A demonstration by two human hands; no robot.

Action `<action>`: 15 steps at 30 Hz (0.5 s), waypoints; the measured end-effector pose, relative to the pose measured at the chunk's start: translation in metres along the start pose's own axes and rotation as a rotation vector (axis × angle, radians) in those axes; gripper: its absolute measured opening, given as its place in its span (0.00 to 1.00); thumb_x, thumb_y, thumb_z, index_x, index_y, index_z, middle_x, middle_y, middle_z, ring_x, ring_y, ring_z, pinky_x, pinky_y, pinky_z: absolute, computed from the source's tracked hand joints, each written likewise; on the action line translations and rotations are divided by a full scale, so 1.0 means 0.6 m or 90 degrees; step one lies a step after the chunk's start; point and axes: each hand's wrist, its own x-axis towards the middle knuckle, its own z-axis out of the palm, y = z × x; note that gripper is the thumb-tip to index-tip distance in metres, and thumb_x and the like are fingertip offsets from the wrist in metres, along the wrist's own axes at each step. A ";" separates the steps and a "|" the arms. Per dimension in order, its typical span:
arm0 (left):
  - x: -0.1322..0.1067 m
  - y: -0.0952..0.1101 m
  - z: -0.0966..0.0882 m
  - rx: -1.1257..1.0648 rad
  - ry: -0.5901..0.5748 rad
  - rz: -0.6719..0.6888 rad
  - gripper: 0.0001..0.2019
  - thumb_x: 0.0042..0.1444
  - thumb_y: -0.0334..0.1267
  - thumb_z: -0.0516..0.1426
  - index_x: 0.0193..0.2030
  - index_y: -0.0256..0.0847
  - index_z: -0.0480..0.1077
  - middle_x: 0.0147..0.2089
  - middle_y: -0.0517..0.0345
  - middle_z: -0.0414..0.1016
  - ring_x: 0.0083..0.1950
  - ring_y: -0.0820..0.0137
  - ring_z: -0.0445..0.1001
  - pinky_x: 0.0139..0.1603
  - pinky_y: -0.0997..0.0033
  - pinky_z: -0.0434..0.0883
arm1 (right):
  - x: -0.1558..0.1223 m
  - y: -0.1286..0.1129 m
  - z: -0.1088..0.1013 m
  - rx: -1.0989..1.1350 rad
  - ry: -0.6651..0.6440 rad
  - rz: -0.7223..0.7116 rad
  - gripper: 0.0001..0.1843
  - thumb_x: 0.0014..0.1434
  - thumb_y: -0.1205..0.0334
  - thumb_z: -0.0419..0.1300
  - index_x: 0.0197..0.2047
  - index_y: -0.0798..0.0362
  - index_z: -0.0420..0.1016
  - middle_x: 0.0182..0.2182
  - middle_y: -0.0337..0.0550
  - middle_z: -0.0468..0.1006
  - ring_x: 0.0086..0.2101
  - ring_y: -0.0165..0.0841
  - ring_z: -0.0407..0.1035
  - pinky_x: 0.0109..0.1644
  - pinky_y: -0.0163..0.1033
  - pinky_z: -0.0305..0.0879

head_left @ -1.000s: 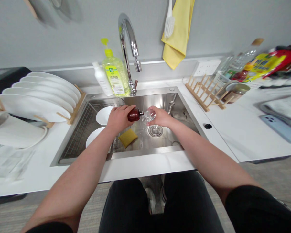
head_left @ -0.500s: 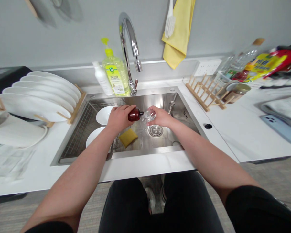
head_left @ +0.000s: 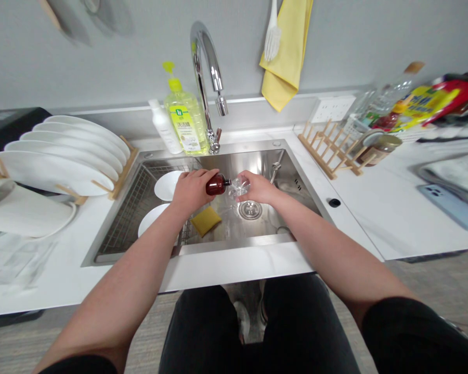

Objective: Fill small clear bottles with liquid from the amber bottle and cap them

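Note:
Over the steel sink (head_left: 234,241), my left hand (head_left: 194,189) is closed round a small dark red-brown bottle (head_left: 216,184). The bottle lies tipped on its side, its narrow black neck pointing right. My right hand (head_left: 257,187) grips a small clear glass (head_left: 239,187) whose mouth faces the bottle's neck. The two nearly meet; I cannot tell whether they touch or whether liquid flows. Below my left hand, a yellow sponge (head_left: 206,221) rests on the sink floor. White bowls (head_left: 167,185) sit in the wire basket (head_left: 120,223) at the left, partly behind my left arm.
A chrome faucet (head_left: 210,78) rises behind the sink beside a green dish soap bottle (head_left: 186,122) and a white bottle (head_left: 164,127). White plates (head_left: 62,161) stand in a rack at left. At right are a wooden rack (head_left: 331,148), a jar (head_left: 380,149) and a phone (head_left: 450,205).

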 end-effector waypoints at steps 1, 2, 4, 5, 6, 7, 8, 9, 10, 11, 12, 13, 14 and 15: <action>0.000 0.000 0.001 0.000 0.001 0.000 0.36 0.63 0.44 0.68 0.78 0.52 0.70 0.68 0.46 0.83 0.67 0.45 0.80 0.68 0.46 0.68 | 0.000 -0.001 0.000 -0.002 0.001 0.001 0.38 0.42 0.58 0.85 0.56 0.47 0.78 0.47 0.41 0.86 0.46 0.43 0.80 0.54 0.44 0.72; 0.000 0.000 0.001 0.001 0.003 0.001 0.36 0.63 0.44 0.68 0.78 0.52 0.70 0.68 0.46 0.83 0.67 0.45 0.80 0.68 0.46 0.68 | 0.000 -0.001 0.000 -0.004 0.001 0.002 0.38 0.42 0.58 0.85 0.56 0.48 0.78 0.48 0.41 0.86 0.46 0.43 0.80 0.54 0.44 0.72; 0.000 -0.001 0.002 0.004 0.006 0.003 0.36 0.63 0.44 0.68 0.78 0.52 0.70 0.68 0.47 0.83 0.67 0.45 0.80 0.68 0.47 0.67 | -0.001 -0.002 -0.001 -0.007 0.002 0.004 0.39 0.42 0.58 0.85 0.56 0.48 0.78 0.48 0.42 0.86 0.47 0.43 0.80 0.54 0.44 0.72; 0.000 -0.001 0.002 0.005 0.007 0.004 0.36 0.63 0.43 0.68 0.78 0.52 0.70 0.68 0.47 0.83 0.67 0.45 0.80 0.68 0.47 0.67 | -0.001 -0.002 -0.001 -0.009 0.003 0.005 0.38 0.43 0.58 0.85 0.56 0.47 0.78 0.49 0.42 0.86 0.47 0.43 0.80 0.54 0.44 0.72; 0.000 -0.001 0.002 0.005 0.007 0.004 0.36 0.63 0.44 0.69 0.78 0.52 0.70 0.68 0.47 0.83 0.68 0.45 0.80 0.68 0.47 0.67 | -0.001 -0.002 -0.001 -0.012 0.003 0.004 0.38 0.43 0.58 0.85 0.56 0.47 0.78 0.49 0.42 0.86 0.47 0.44 0.80 0.54 0.44 0.72; 0.000 -0.001 0.002 0.004 0.007 0.004 0.36 0.62 0.44 0.69 0.78 0.52 0.70 0.68 0.47 0.83 0.68 0.45 0.80 0.68 0.47 0.67 | -0.001 -0.002 -0.001 -0.013 0.003 0.005 0.38 0.43 0.58 0.85 0.56 0.47 0.78 0.49 0.43 0.86 0.47 0.44 0.80 0.54 0.44 0.72; 0.000 -0.001 0.001 0.004 0.007 0.003 0.36 0.62 0.43 0.69 0.78 0.53 0.70 0.68 0.47 0.83 0.68 0.45 0.80 0.68 0.47 0.67 | 0.000 -0.001 0.000 -0.015 0.003 0.004 0.38 0.43 0.58 0.85 0.56 0.47 0.78 0.49 0.43 0.86 0.47 0.44 0.80 0.53 0.44 0.72; 0.000 -0.001 0.001 0.003 0.006 0.004 0.36 0.62 0.43 0.69 0.78 0.53 0.70 0.68 0.47 0.83 0.68 0.45 0.80 0.68 0.47 0.67 | 0.000 0.000 0.000 -0.015 0.004 0.004 0.39 0.43 0.58 0.86 0.56 0.47 0.77 0.49 0.43 0.86 0.46 0.44 0.80 0.53 0.44 0.72; -0.001 -0.001 0.001 0.004 0.006 0.004 0.36 0.62 0.43 0.69 0.78 0.52 0.70 0.68 0.47 0.83 0.67 0.45 0.80 0.67 0.47 0.67 | 0.000 0.000 0.000 -0.015 0.004 0.003 0.39 0.43 0.58 0.86 0.56 0.47 0.77 0.49 0.42 0.86 0.46 0.44 0.80 0.53 0.44 0.72; -0.001 0.000 0.000 0.005 0.005 0.003 0.36 0.62 0.43 0.69 0.78 0.52 0.70 0.68 0.47 0.83 0.67 0.45 0.80 0.67 0.47 0.67 | 0.000 0.001 0.001 -0.015 0.004 0.002 0.39 0.43 0.57 0.85 0.56 0.47 0.77 0.49 0.42 0.86 0.46 0.44 0.80 0.53 0.44 0.72; -0.001 0.000 0.000 0.006 0.004 0.003 0.36 0.62 0.43 0.69 0.77 0.52 0.70 0.68 0.47 0.83 0.67 0.45 0.80 0.67 0.47 0.67 | 0.000 0.001 0.001 -0.014 0.005 0.001 0.39 0.43 0.58 0.85 0.56 0.47 0.77 0.49 0.42 0.86 0.46 0.43 0.80 0.52 0.43 0.71; -0.001 0.000 -0.001 0.008 0.005 0.003 0.36 0.62 0.43 0.69 0.77 0.52 0.70 0.68 0.47 0.83 0.67 0.45 0.80 0.67 0.47 0.68 | 0.000 0.001 0.001 -0.014 0.005 0.000 0.38 0.43 0.58 0.85 0.56 0.48 0.77 0.49 0.41 0.86 0.45 0.43 0.80 0.52 0.43 0.71; -0.001 0.001 -0.001 0.009 0.006 0.003 0.36 0.63 0.43 0.69 0.77 0.52 0.71 0.68 0.47 0.83 0.67 0.45 0.80 0.67 0.47 0.68 | 0.000 0.001 0.001 -0.013 0.005 0.000 0.38 0.42 0.58 0.85 0.56 0.48 0.77 0.48 0.41 0.86 0.45 0.43 0.80 0.52 0.43 0.71; -0.001 0.001 -0.001 0.009 0.008 0.005 0.36 0.63 0.43 0.69 0.77 0.52 0.71 0.68 0.47 0.83 0.67 0.45 0.80 0.67 0.47 0.68 | 0.000 0.000 0.001 -0.013 0.006 0.001 0.38 0.42 0.58 0.85 0.56 0.48 0.77 0.48 0.41 0.86 0.45 0.43 0.80 0.52 0.43 0.71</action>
